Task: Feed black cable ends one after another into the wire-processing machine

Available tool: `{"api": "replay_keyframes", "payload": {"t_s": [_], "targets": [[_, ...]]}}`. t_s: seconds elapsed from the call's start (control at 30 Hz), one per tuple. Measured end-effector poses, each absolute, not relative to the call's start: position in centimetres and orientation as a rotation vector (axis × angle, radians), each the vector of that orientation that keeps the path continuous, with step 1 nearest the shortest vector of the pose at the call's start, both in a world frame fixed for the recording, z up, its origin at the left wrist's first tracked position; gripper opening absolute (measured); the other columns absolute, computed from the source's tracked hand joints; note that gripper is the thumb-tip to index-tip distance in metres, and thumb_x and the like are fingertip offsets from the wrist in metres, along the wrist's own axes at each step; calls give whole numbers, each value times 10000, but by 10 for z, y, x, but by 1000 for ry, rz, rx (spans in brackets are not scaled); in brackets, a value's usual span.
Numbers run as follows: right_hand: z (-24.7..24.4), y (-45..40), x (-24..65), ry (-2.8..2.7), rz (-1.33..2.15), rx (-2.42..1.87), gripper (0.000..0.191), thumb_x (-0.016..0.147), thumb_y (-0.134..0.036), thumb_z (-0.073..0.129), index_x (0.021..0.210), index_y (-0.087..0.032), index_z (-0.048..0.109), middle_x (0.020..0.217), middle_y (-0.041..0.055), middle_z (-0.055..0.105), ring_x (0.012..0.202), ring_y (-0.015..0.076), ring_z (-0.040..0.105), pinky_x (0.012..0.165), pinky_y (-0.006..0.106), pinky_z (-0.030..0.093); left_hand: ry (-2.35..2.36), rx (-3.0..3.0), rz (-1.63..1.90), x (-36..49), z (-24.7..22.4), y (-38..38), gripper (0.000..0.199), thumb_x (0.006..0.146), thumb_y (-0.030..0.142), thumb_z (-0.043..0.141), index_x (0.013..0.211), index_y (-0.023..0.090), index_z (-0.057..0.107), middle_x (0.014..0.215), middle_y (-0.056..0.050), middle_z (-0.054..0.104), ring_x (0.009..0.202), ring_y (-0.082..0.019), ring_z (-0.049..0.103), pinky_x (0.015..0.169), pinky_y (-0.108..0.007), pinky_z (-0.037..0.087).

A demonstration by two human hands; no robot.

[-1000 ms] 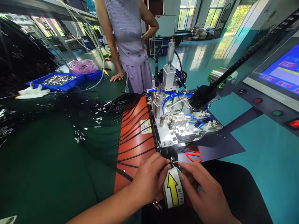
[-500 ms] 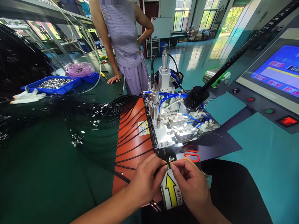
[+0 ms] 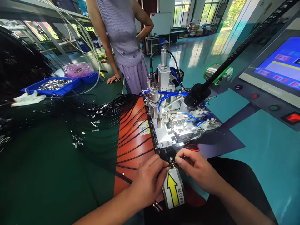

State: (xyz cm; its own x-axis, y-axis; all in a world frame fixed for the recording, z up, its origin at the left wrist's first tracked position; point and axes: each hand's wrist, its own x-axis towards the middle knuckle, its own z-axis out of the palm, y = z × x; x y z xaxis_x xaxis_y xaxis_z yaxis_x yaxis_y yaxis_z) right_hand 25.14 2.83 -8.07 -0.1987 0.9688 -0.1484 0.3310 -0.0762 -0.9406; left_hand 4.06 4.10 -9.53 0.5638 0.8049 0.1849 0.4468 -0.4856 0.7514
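Left hand (image 3: pixel 150 181) pinches cable (image 3: pixel 169 164); right hand (image 3: pixel 199 171), at three o'clock, presses fingertips together, possibly on wires (image 3: pixel 173 163); tugging could splay them.

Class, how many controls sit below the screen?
4, in a row: a black control, a red button, a green button, then a lit red switch near the right edge. More may lie out of view.

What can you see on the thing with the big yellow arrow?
The arrow-marked cover is silvery, smooth and looks like metal. Its yellow arrow has black edges and points away from the person, with black Chinese characters on the right. It sits beside the orange-red panel. The left hand is close by its left side; I can't tell if they touch.
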Motion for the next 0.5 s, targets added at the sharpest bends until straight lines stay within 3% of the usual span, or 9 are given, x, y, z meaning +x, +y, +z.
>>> {"api": "replay_keyframes", "payload": {"t_s": [0.3, 0.5], "targets": [[-94, 18, 247, -1570, 1218, -1442, 283, 1012, -379, 448, 821, -206, 564, 710, -41, 521, 665, 125, 487, 595, 216, 388, 1001, 2193, 692, 41, -96, 40, 162, 972, 182, 483, 981, 196, 644, 852, -77, 613, 782, -182, 612, 667, -261, 503], [-122, 4, 232, -1475, 1050, -1505, 280, 978, -385, 454, 769, -222, 542, 631, -39, 524, 574, 125, 510, 531, 203, 399, 996, 2387, 557, 26, -98, 46, 188, 961, 269, 537, 1111, 265, 650, 811, -68, 662, 721, -196, 660, 656, -266, 566]]}}
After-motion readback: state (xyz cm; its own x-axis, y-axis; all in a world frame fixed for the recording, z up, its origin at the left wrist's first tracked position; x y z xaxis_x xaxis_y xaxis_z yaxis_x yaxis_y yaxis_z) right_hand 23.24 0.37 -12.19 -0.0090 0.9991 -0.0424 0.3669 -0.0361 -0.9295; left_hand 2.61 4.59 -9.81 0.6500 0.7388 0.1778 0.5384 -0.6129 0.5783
